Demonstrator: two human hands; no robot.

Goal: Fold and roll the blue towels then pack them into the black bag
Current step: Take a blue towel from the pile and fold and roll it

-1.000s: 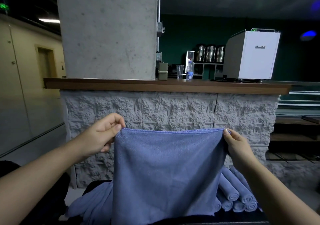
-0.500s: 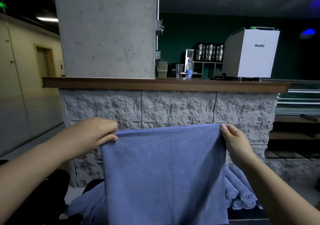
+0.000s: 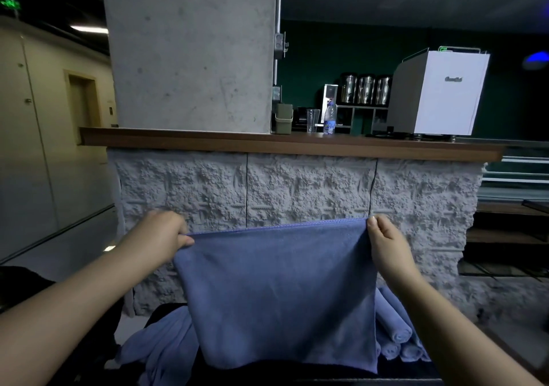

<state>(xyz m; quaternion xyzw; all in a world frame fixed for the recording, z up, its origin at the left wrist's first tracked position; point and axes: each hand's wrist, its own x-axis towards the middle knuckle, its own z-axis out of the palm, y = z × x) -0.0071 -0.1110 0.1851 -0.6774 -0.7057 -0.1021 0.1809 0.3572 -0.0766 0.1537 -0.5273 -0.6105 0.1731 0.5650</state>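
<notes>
Across the far side of the scene runs a rough grey stone counter front [image 3: 297,186], capped by a long brown wooden countertop [image 3: 267,143], and from the left part of that top rises a broad bare concrete pillar [image 3: 190,50]. To the far left a pale corridor wall [image 3: 38,136] with a recessed door recedes under a strip light and a green sign, while the room behind the counter is dark green and dim. On the right of the countertop stands a white boxy machine [image 3: 439,94]; left of it, further back, three metal canisters [image 3: 366,88] sit in a row on a shelf unit, and nearer the pillar are a small grey-green bin [image 3: 284,118], a clear cup [image 3: 312,116] and a water bottle with a blue label [image 3: 329,118]. Near the camera, a blue towel [image 3: 282,290] hangs spread in the air in front of the stone wall. The left hand [image 3: 162,237] pinches its upper left corner with curled fingers, and the right hand [image 3: 386,243] pinches its upper right corner between thumb and fingers. Low on the left, a loose heap of blue towels [image 3: 160,341] lies on a dark surface, and low on the right, partly hidden by the held towel, several rolled blue towels [image 3: 395,332] lie stacked together.
</notes>
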